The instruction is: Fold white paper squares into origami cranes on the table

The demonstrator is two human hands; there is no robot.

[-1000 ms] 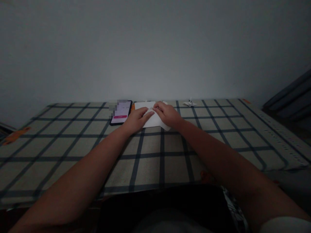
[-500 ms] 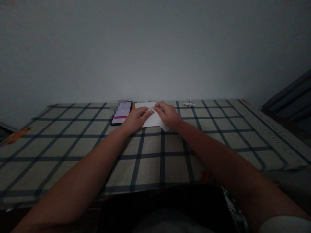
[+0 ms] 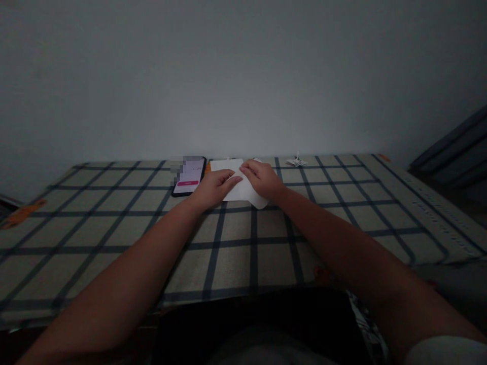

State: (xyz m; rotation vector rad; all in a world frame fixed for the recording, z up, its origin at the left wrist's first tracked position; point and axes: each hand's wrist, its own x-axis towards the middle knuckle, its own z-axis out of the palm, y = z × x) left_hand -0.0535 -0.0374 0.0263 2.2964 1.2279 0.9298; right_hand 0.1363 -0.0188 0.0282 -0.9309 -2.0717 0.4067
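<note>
A white sheet of paper (image 3: 239, 190) lies on the checked tablecloth (image 3: 251, 238) near the far edge. My left hand (image 3: 214, 187) rests on the sheet's left part, fingers stretched toward the middle and pressing it down. My right hand (image 3: 262, 179) lies on the right part, fingertips bent and pinching a fold of the paper where the two hands meet. A corner of the sheet sticks out below my right hand.
A phone (image 3: 189, 175) with a lit screen lies just left of the paper. A small folded white paper figure (image 3: 297, 161) stands at the far edge to the right. A grey wall rises behind the table. Dark furniture (image 3: 452, 162) is at the right.
Both hands have stayed on the paper with only slight finger movement. The camera has shifted a little.
</note>
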